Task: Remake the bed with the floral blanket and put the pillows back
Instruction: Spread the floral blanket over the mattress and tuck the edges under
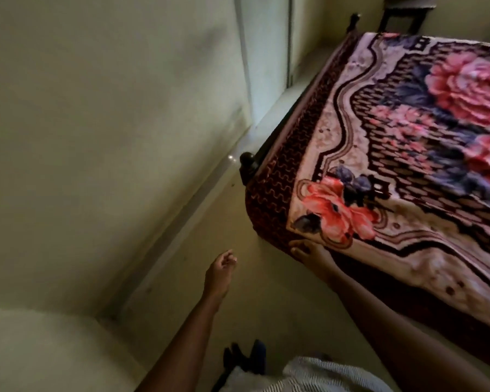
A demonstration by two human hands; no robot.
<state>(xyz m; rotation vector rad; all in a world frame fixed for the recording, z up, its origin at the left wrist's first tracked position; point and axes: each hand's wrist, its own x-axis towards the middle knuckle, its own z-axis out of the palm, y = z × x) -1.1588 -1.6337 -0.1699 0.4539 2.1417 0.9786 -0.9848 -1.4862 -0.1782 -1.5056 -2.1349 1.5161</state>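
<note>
The floral blanket, with pink roses on a dark lattice and a cream and maroon border, lies spread flat over the bed at the right. My right hand reaches to the blanket's near corner and its fingers grip the hanging edge below the orange flower. My left hand hangs free over the floor to the left of the bed, fingers loosely curled and holding nothing. No pillow is in view.
A dark wooden bedpost knob stands at the bed's corner. A pale wall runs close along the left, leaving a narrow strip of floor. A dark stool or table stands at the far top. Dark shoes lie near my feet.
</note>
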